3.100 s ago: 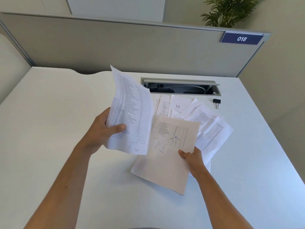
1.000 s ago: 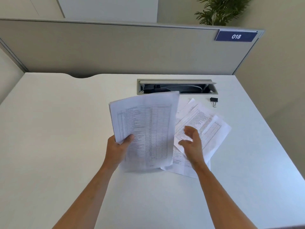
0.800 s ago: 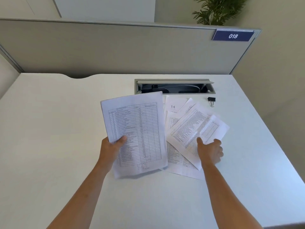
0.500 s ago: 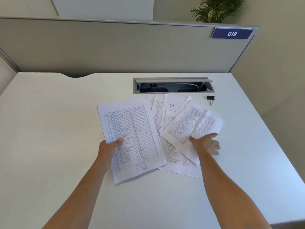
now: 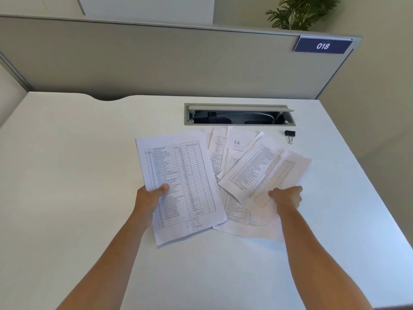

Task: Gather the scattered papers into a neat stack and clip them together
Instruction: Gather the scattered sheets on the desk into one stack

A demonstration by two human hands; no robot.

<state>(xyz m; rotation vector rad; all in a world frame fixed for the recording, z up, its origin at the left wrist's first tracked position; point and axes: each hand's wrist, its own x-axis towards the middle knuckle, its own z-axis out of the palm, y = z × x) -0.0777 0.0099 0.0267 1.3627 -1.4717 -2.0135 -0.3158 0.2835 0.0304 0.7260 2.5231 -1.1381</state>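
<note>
The desk (image 5: 67, 175) is plain white. The papers (image 5: 263, 173) are white, printed with black ruled tables and fine rows of text; the sheet (image 5: 178, 182) at the left shows a gridded list with what may be blue handwriting near its foot. One page (image 5: 238, 142) bears a dark "14". The clip (image 5: 289, 133) is black with silvery wire handles. The partition (image 5: 156, 61) is grey-beige; its sign (image 5: 323, 45) is navy with white "018". The plant (image 5: 299, 12) is green.

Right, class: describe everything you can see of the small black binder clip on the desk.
The binder clip is small, with a black body and two thin silvery wire handles pointing toward the person. It lies on the white desk, right of the scattered papers and just in front of the open cable tray's right end. Nothing touches it; neither hand is near it, and it holds no paper.
</note>
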